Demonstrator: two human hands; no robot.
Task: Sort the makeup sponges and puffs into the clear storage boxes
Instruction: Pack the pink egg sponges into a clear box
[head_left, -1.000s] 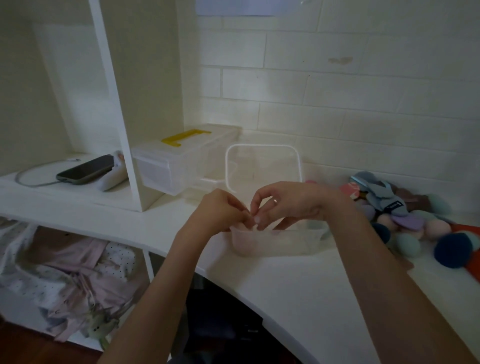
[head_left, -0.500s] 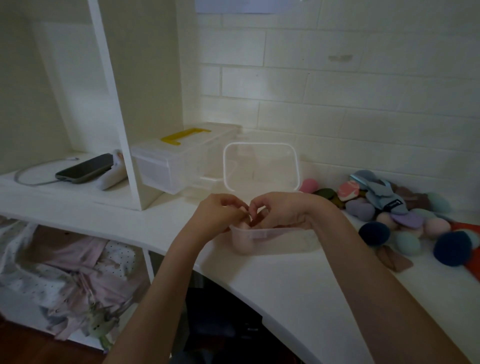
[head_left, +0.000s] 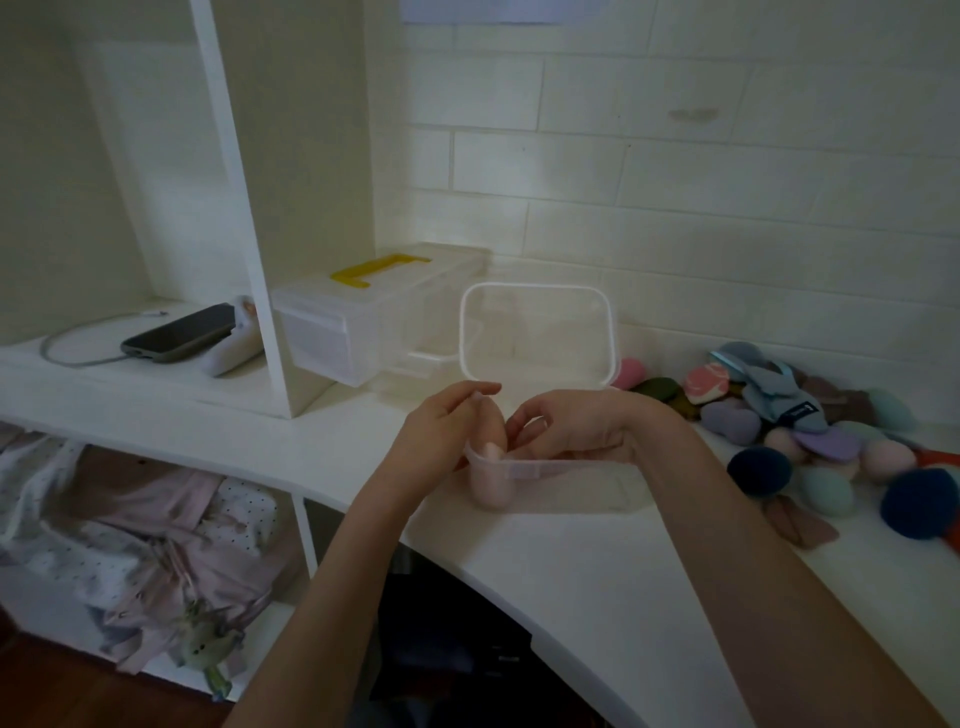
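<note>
At nine o'clock a dark phone (head_left: 179, 333) lies on a side shelf with a cable plugged into it. Toward ten o'clock of the scene's middle, a lidded clear storage box (head_left: 363, 322) with a yellow handle sits on the white worktop (head_left: 597, 582), against the shelf upright. Just right of it a clear lid (head_left: 537, 332) stands upright against the brick wall. At centre, the left hand (head_left: 441, 436) is curled, its fingers pinching a pale pink sponge (head_left: 491, 467) that stands in the left end of a low open clear box (head_left: 561, 483). The right hand (head_left: 571, 426) reaches over the same box beside the sponge, its fingers bent and loosely parted; whether it grips anything I cannot tell. At three o'clock a heap of sponges and puffs (head_left: 831, 441) in pink, lilac, teal and navy lies on the worktop, near the box but apart from it.
</note>
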